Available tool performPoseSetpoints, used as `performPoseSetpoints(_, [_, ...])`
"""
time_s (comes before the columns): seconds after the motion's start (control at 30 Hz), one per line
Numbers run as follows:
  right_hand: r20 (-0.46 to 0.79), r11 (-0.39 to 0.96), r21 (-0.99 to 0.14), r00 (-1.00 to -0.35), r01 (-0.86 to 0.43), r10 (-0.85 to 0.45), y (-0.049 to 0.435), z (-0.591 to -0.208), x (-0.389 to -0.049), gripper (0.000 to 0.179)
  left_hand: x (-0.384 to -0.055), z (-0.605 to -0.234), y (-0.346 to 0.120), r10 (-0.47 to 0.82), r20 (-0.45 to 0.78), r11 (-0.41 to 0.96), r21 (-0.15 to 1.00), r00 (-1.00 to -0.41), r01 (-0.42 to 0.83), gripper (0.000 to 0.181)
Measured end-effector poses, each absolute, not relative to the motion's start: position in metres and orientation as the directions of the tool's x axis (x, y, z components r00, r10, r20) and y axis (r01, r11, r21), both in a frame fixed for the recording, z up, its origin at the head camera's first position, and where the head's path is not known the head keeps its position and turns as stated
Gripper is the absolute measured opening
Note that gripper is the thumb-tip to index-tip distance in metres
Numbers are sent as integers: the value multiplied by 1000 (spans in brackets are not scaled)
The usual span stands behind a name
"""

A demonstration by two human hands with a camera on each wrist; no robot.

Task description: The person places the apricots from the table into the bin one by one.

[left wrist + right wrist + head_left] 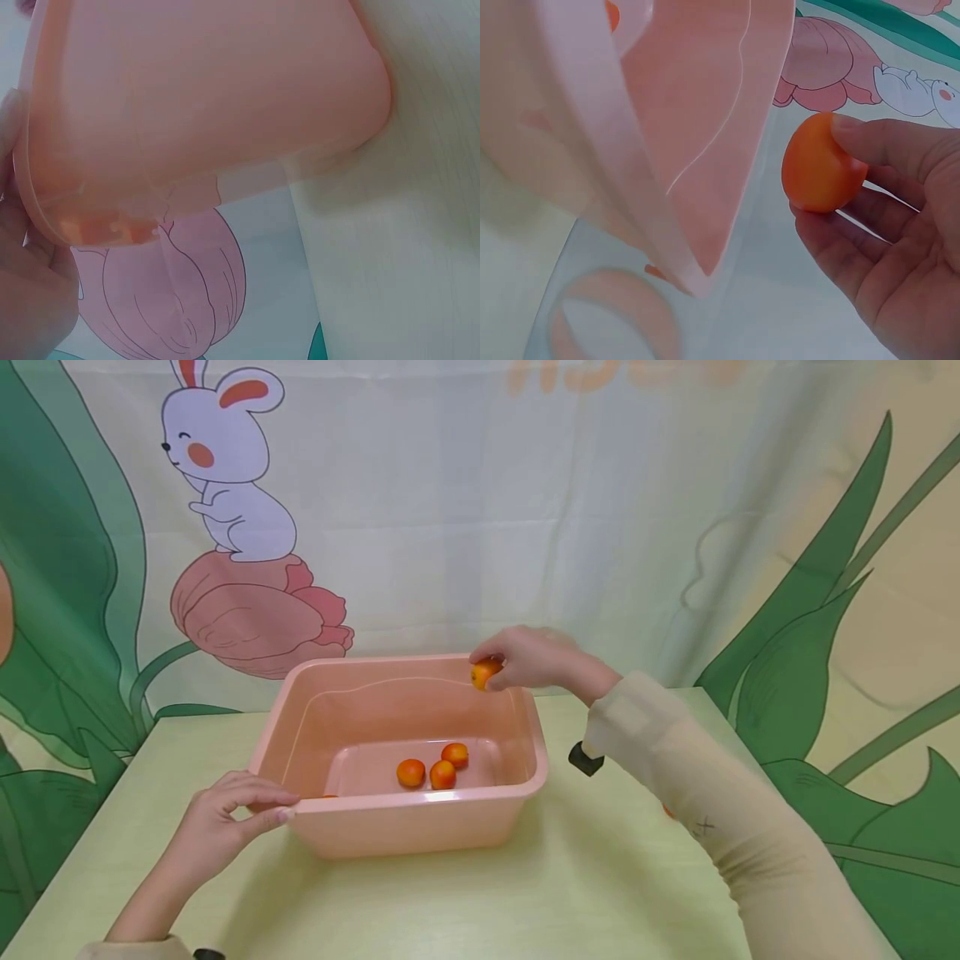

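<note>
A pink plastic tub point(420, 822) stands on the table, with several small orange-red fruits point(411, 773) on its floor. My left hand point(217, 827) holds the tub's front left corner, fingers over the rim and thumb at the front; the left wrist view shows that hand point(34, 277) at the rim's edge. Above the back right corner of the tub, my right hand point(531, 657) pinches a smooth orange fruit point(823, 163) between thumb and fingers. From the right wrist, the fruit appears beside the tub's rim point(615, 150).
Right of the tub, a bit of another orange thing point(669, 812) shows past the right sleeve point(697, 768), which hides the rest. The pale table point(450, 910) reaches back to a printed cloth point(600, 527) with a rabbit and leaves, close behind the tub.
</note>
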State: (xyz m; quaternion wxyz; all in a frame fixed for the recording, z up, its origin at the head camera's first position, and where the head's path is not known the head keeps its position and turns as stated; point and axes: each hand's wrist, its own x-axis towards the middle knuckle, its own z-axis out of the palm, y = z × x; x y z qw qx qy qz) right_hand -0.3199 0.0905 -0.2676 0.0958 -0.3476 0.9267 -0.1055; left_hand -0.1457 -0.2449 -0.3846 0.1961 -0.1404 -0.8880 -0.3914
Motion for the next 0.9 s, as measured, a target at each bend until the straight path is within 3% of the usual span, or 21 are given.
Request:
performPoseSetpoints(0.2, [-98, 658, -385, -681, -647, -726, 75, -274, -330, 23, -146, -384, -245, 96, 461, 657, 636, -882, 404, 19])
performPoseSetpoints(0.33, [-109, 667, -420, -696, -616, -710, 64, -277, -334, 32, -146, -383, -245, 94, 459, 656, 639, -884, 402, 19])
performPoseSetpoints(0.9, [-114, 668, -408, -691, -623, -714, 28, -301, -351, 33, -147, -385, -246, 106, 471, 659, 626, -876, 416, 20])
